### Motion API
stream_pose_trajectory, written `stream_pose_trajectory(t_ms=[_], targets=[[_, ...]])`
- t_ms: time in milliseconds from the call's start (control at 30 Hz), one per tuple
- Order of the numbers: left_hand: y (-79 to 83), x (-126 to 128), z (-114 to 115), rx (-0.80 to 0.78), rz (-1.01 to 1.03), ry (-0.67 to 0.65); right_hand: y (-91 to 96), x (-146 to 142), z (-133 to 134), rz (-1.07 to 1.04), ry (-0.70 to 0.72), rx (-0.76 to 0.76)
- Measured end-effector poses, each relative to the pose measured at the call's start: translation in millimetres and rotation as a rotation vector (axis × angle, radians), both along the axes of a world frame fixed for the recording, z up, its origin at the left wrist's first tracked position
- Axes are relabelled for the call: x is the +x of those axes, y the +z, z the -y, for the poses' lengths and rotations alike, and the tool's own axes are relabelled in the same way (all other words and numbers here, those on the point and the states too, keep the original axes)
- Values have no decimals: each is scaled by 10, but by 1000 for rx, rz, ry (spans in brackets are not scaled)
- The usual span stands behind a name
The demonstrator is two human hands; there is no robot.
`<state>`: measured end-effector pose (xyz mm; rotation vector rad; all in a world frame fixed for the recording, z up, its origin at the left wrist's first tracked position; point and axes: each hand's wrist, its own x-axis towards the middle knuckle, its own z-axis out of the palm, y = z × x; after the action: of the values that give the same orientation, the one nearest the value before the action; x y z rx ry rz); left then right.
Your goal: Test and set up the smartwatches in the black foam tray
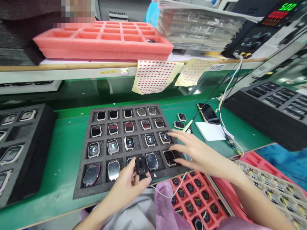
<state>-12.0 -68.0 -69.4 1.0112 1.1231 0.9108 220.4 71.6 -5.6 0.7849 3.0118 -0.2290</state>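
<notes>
Grey foam tray (93,191) in front of you: 20 smartwatches (129,143), 4 rows of 5, one partly behind your left hand (126,183). That hand is clamped on 1 black device with a screen (141,165), over the nearest row. Your right hand (195,150), apart from it, fingers spread by the right-end column; contact unclear. Further right: 2 loose watches (179,125), 1 smartphone (209,114).
</notes>
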Motion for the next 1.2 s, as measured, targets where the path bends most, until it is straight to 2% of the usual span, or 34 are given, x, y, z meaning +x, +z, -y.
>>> stream_pose_trajectory(t_ms=[133, 233, 333, 500, 567, 633, 700, 833, 967, 1100, 1200], targets=[[46, 14, -28, -3, -14, -13, -62, -52, 142, 77, 14, -10], [49, 18, -38, 2, -24, -25, -140, -110, 123, 72, 8, 7], [27, 8, -27, 3, 3, -26, -184, -124, 45, 13, 28, -45], [-12, -18, -10, 1, 28, -29, -78, -78, -93, -143, 27, -349], [-17, -22, -16, 12, 30, -20, 19, -107, -72, -246, 6, -490], [-12, -20, -27, 20, 39, -18, 94, -202, 21, -348, 23, -569], [0, -17, -34, 28, 62, -20, 107, -352, 165, -392, 77, -547], [18, -29, -26, 56, 89, -23, -52, -664, 396, -381, 161, -324], [-7, -34, -26, 103, 80, 31, -200, -785, 406, -372, 206, -174], [-38, 0, -56, 76, 103, 141, -194, -809, 385, -323, 248, -142], [-41, 3, -64, 27, 125, 187, -195, -851, 422, -360, 217, -113]])
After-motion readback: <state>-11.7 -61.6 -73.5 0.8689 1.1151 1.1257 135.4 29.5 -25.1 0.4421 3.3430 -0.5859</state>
